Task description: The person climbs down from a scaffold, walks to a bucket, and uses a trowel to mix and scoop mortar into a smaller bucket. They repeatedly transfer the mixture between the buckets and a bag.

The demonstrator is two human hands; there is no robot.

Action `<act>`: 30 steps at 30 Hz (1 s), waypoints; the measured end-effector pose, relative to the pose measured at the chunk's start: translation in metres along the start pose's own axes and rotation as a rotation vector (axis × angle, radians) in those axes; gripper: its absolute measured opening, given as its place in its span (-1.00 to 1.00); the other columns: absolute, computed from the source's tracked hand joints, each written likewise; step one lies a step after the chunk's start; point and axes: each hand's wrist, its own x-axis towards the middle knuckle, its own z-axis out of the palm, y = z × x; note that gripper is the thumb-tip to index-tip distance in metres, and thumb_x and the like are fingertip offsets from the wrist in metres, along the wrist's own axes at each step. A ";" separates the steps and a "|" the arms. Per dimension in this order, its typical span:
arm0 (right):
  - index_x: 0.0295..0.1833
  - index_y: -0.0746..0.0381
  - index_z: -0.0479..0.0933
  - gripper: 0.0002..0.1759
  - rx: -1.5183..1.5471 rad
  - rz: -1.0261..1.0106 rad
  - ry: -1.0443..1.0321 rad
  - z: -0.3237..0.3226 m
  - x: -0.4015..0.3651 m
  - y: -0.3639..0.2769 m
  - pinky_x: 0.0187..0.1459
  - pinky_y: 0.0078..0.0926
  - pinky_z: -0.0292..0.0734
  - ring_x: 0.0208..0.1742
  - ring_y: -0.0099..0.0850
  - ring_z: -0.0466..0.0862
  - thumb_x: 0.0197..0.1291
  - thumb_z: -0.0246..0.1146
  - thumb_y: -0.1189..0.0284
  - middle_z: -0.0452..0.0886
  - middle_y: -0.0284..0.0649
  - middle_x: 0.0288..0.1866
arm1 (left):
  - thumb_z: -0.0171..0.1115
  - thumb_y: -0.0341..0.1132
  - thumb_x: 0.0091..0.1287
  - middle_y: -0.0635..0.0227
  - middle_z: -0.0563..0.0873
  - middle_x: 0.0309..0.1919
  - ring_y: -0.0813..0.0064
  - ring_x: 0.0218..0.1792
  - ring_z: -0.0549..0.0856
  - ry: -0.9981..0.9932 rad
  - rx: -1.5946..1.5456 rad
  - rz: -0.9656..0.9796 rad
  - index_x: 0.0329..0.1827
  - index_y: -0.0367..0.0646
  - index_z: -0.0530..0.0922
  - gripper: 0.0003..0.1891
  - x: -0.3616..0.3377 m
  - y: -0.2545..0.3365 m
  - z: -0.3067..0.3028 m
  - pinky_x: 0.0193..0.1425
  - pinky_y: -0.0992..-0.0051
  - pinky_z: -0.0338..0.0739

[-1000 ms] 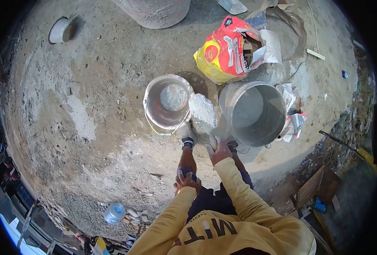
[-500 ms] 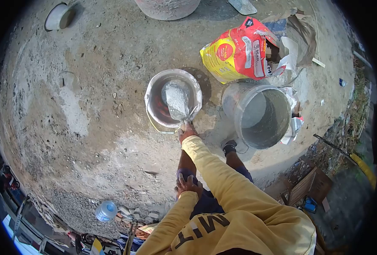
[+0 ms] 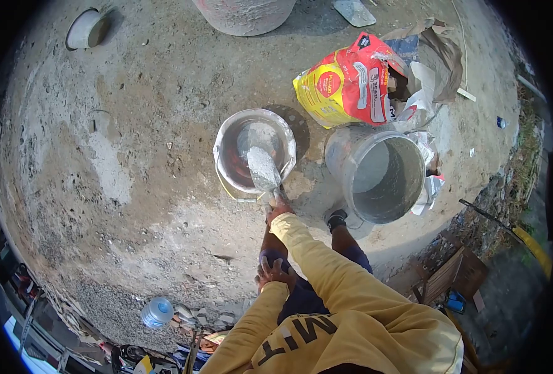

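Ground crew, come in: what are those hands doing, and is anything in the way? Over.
Right hand gripping trowel, blade over bucket. Left hand on leg. Nothing else above bucket's mouth.

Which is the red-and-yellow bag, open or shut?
Open. The red-and-yellow bag gapes at its right end, its dark inside showing beside a loose white flap.

The bucket (image 3: 229, 163) looks plastic, the ground (image 3: 158, 218) rough.

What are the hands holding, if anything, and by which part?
Right hand: a trowel, gripped at its handle end; the fingers hide most of the handle. Left hand: holds nothing, rests on the left leg.
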 end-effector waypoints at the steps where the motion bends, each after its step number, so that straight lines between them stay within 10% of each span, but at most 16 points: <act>1: 0.40 0.13 0.27 -0.29 0.014 -0.018 0.043 0.000 0.001 0.000 0.26 -0.17 0.41 0.23 0.02 0.50 0.11 0.28 0.28 0.49 0.07 0.24 | 0.11 -0.01 0.16 0.00 0.12 0.47 0.01 0.45 0.15 -0.003 0.008 -0.001 0.32 0.05 0.39 -0.39 0.000 0.001 0.000 0.45 0.01 0.08; 30: 0.39 0.05 0.26 -0.34 -0.451 -0.126 -0.221 -0.079 0.030 0.006 0.25 -0.14 0.41 0.29 -0.05 0.48 0.13 0.20 0.31 0.41 -0.07 0.28 | 0.11 -0.04 0.17 0.02 0.10 0.48 0.00 0.48 0.10 0.002 -0.037 -0.016 0.31 0.06 0.42 -0.41 -0.004 0.003 0.003 0.47 0.02 0.05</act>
